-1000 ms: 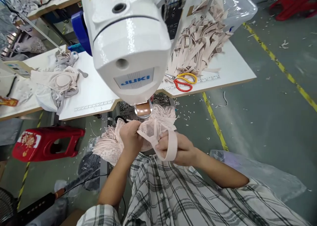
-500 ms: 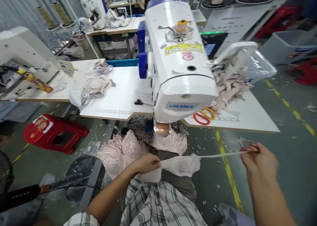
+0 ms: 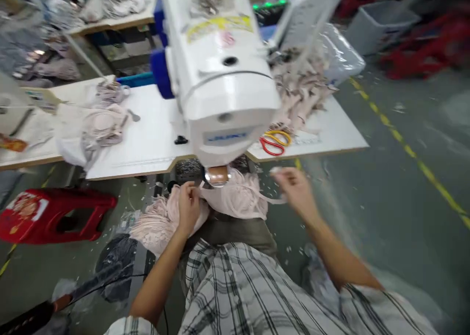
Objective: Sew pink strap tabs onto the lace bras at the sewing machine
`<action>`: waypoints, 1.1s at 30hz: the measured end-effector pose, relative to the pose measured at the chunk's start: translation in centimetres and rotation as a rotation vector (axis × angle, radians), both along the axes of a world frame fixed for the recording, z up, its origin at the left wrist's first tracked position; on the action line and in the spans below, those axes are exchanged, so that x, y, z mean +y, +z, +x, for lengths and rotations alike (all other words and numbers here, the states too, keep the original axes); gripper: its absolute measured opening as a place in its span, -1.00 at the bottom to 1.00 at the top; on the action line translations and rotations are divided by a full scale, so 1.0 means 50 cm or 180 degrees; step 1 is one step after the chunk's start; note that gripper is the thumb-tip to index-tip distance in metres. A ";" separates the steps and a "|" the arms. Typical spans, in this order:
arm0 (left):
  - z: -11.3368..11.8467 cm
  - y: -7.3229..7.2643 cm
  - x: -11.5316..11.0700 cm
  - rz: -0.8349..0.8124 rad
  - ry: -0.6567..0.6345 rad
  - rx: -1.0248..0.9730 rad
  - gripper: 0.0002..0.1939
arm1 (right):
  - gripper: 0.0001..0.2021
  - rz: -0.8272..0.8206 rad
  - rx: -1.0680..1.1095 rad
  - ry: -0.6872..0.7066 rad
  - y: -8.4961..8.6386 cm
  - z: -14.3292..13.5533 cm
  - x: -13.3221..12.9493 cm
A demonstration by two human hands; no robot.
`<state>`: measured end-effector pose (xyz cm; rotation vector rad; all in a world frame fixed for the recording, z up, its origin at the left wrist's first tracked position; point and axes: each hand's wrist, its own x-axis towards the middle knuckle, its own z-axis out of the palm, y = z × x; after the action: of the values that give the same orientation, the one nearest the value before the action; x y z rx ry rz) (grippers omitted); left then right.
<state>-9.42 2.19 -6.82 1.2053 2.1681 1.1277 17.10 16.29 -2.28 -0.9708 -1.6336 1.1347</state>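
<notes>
A pale pink lace bra (image 3: 240, 203) lies below the needle end of the white sewing machine (image 3: 231, 105), over my lap. My left hand (image 3: 189, 205) is closed at its left edge, thumb and fingers pinched on the fabric. A thin pale strap (image 3: 271, 199) runs from the bra to my right hand (image 3: 295, 190), which is closed around its end; a small whitish bit shows at the fingertips, too blurred to name. Beside and beneath my left hand hangs a stack of similar pink lace bra pieces (image 3: 157, 225).
Red-and-yellow-handled scissors (image 3: 273, 143) rest on the white table (image 3: 330, 134), near a heap of beige strips (image 3: 299, 95). Bunched garments (image 3: 103, 124) lie on the table's left part. A red stool (image 3: 58, 215) stands at left; a grey bin (image 3: 382, 29) is behind at right.
Both hands have moved up toward the machine, the right also leftward, so the strap hangs slack instead of taut. The bra is now under the machine head. The view has shifted.
</notes>
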 end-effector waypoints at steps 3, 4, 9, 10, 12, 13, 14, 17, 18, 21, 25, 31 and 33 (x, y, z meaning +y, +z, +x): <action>0.028 0.038 0.015 0.0064 -0.0605 0.0054 -0.81 | -0.90 -0.0019 -0.0666 0.0638 -0.017 -0.043 -0.058; 0.034 0.055 0.017 0.0085 -0.0836 0.0086 -0.82 | -0.90 0.0049 -0.0799 0.0943 -0.014 -0.050 -0.073; 0.056 0.141 0.014 0.0176 -0.1641 -0.0224 -0.72 | -0.88 0.0337 -0.0990 0.1566 0.027 -0.065 -0.106; 0.058 0.153 0.013 0.0133 -0.1715 -0.0308 -0.73 | -0.88 0.0302 -0.1059 0.1555 0.031 -0.067 -0.107; 0.063 0.167 0.011 0.0078 -0.1892 -0.0244 -0.71 | -0.85 0.0202 -0.1155 0.1555 0.033 -0.069 -0.109; 0.065 0.169 0.011 0.0101 -0.1969 -0.0131 -0.69 | -0.85 0.0174 -0.1176 0.1579 0.033 -0.070 -0.109; 0.068 0.168 0.010 0.0160 -0.2019 -0.0001 -0.71 | -0.85 0.0144 -0.1208 0.1635 0.033 -0.071 -0.110; 0.077 0.154 0.006 0.0346 -0.2033 0.0343 -0.83 | -0.82 -0.0049 -0.1385 0.1786 0.034 -0.074 -0.108; 0.081 0.149 0.004 0.0387 -0.2012 0.0473 -0.83 | -0.81 -0.0131 -0.1442 0.1834 0.035 -0.076 -0.106; 0.088 0.136 -0.003 0.0456 -0.1900 0.0867 -0.81 | -0.80 -0.0177 -0.1471 0.1933 0.041 -0.077 -0.103; 0.085 0.138 -0.012 0.0500 -0.1914 0.0750 -0.80 | -0.78 -0.0352 -0.1264 0.1843 0.039 -0.067 -0.100; 0.058 0.179 -0.022 0.0563 -0.2214 0.0642 -0.78 | -0.73 -0.1235 -0.0604 0.1851 0.019 -0.058 -0.072; 0.052 0.193 -0.022 0.0612 -0.2266 0.0691 -0.81 | -0.80 -0.0531 -0.0720 0.2407 0.026 -0.065 -0.070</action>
<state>-6.79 1.07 2.85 2.0410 1.5446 0.9198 13.86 12.81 -0.97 -0.5917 -2.2075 1.7253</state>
